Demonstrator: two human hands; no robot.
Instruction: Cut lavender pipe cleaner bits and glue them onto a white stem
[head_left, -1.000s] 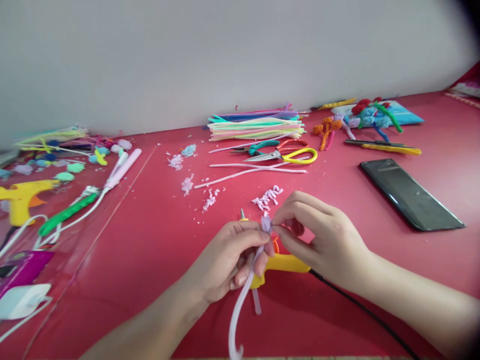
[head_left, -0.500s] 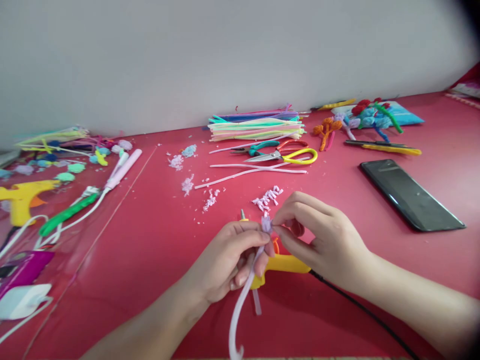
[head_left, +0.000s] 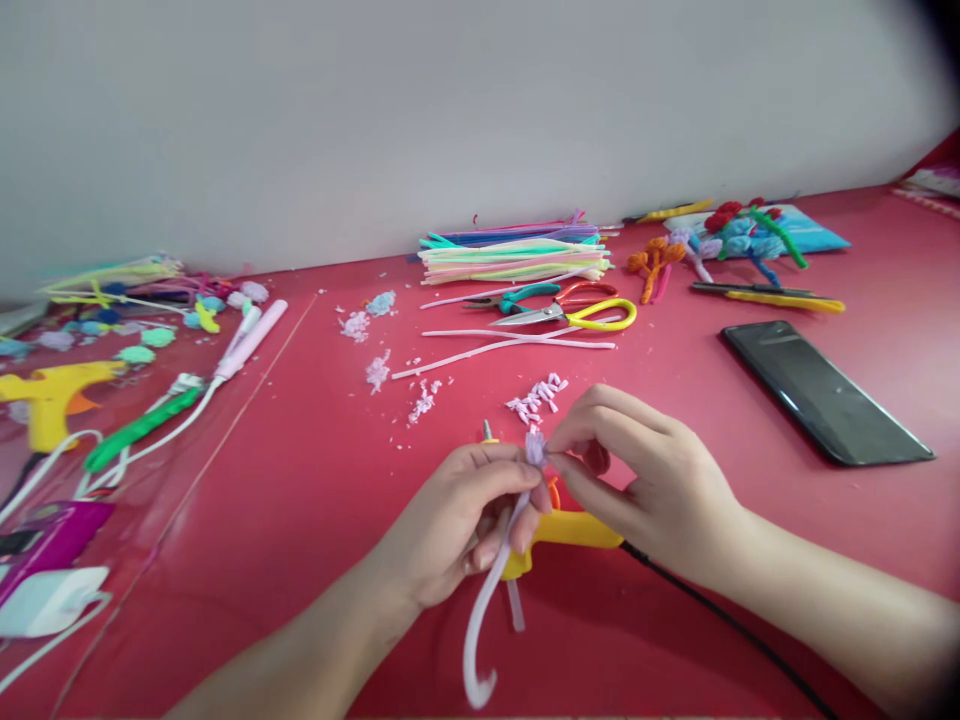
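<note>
My left hand (head_left: 484, 505) is closed, pinching a pale lilac pipe cleaner (head_left: 480, 615) near its upper end. The stem hangs below in a curve with a small hook at the bottom. A lilac tuft (head_left: 535, 447) tops it, above my left thumb. At the tuft's right side, my right hand (head_left: 641, 465) has thumb and index finger pinched together; whatever lies between them is too small to make out. Beneath both hands lies a yellow glue gun (head_left: 577, 528), partly hidden, with a glue stick (head_left: 515, 606) poking out. Short lilac pieces (head_left: 538, 398) lie just beyond the tuft.
Scissors (head_left: 559, 315), pliers (head_left: 517, 297) and loose pipe cleaners lie ahead, before a bundle of coloured pipe cleaners (head_left: 517, 258). A phone (head_left: 825, 395) rests on the right. At left are another yellow glue gun (head_left: 56, 400), cords and pompoms (head_left: 136, 355). A black cable (head_left: 720, 610) runs to the lower right.
Both hands keep almost the same pose at the tuft. The whole view has shifted slightly, and the stem's hooked lower end sits a little higher and further right.
</note>
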